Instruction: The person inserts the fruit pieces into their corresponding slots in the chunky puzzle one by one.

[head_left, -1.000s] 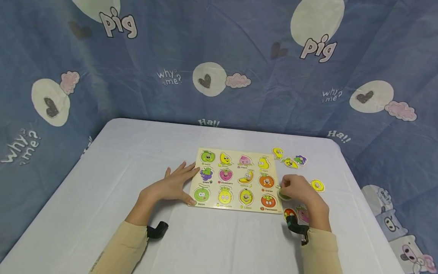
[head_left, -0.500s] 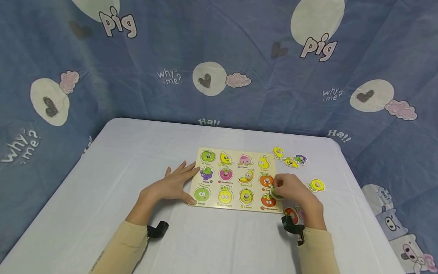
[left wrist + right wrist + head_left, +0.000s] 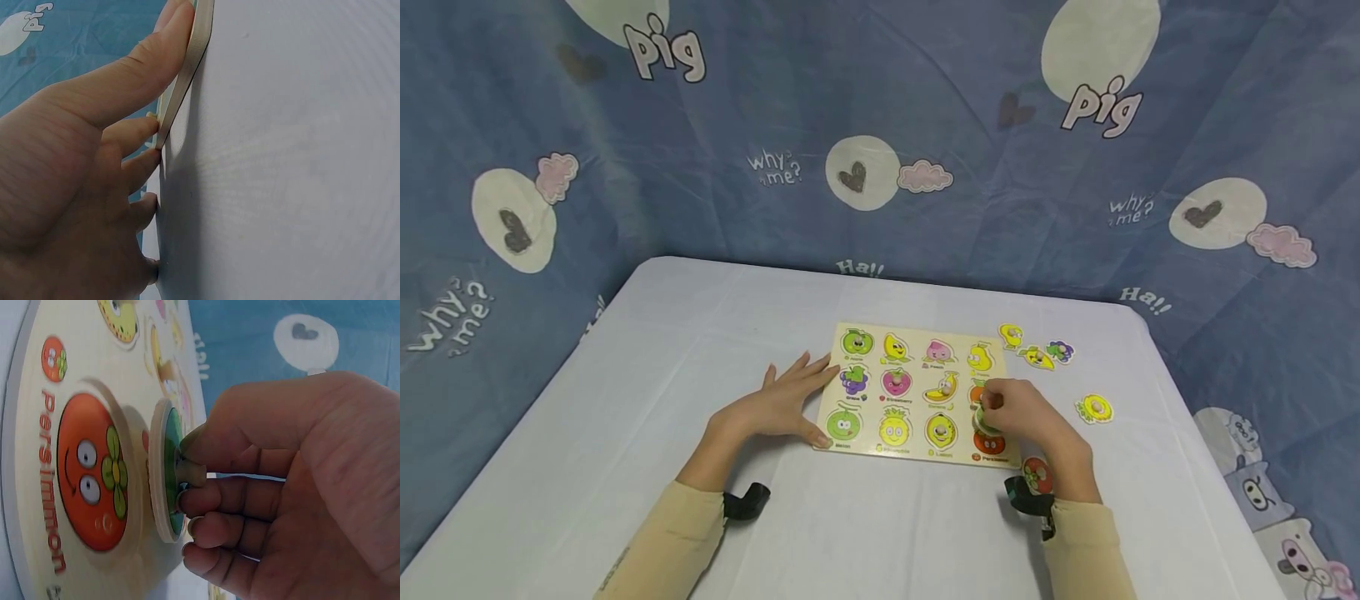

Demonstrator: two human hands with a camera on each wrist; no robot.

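In the head view a wooden fruit puzzle board (image 3: 917, 454) lies on the table. My left hand (image 3: 778, 404) is at its left side with fingers spread; in the left wrist view the thumb (image 3: 125, 81) rests along the board's edge (image 3: 194, 56). My right hand (image 3: 1030, 412) is over the board's right part. Its thumb and forefinger pinch the wooden knob (image 3: 190, 473) of a round green puzzle piece (image 3: 164, 487). That piece stands tilted close to the printed persimmon (image 3: 94, 472); the right wrist view does not show whether it touches the board. The orange is partly hidden.
Right of the board lie loose pieces: a yellow one (image 3: 1011, 336), another yellow one (image 3: 1037, 357), a grape piece (image 3: 1061, 352), a pineapple-like piece (image 3: 1096, 408) and a red piece (image 3: 1037, 473) partly behind the right wrist. A patterned blue cloth (image 3: 880, 225) hangs behind the table.
My right hand has moved left with the green puzzle piece, from beside the board's right edge to over its right column. My left hand has stayed in place.
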